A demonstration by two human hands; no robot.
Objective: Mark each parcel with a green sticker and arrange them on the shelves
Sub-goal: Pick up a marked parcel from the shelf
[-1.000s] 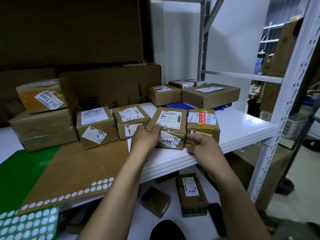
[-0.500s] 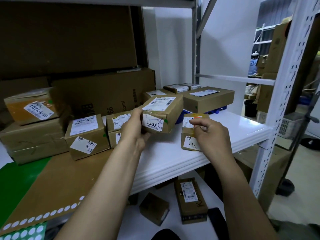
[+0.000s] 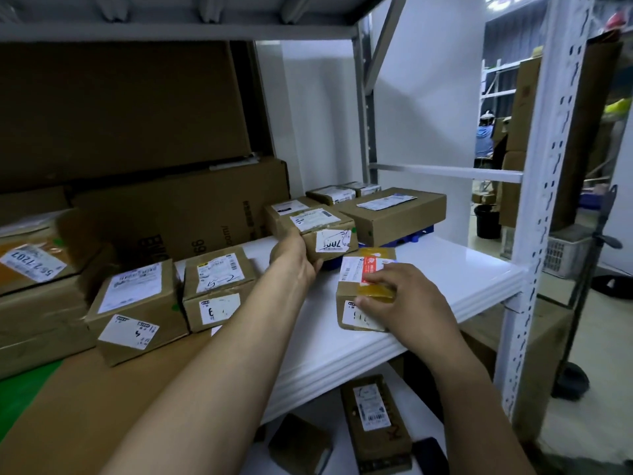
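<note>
The left hand curls round the end of a small brown parcel, held up just beyond the right hand. Its white front label carries a black scrawl like "7007", with a green sticker at the corner. The right hand pinches a taped parcel on the white shelf, thumb on the front, fingers on its red-and-white label. Left of the left hand, another box has "5-2" handwritten on it.

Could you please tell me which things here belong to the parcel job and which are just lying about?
Job: left hand gripping the scribbled parcel; right hand holding the red-labelled parcel; white shelf; green sheet.
Lying about: big back carton; black bin; white crate.
</note>
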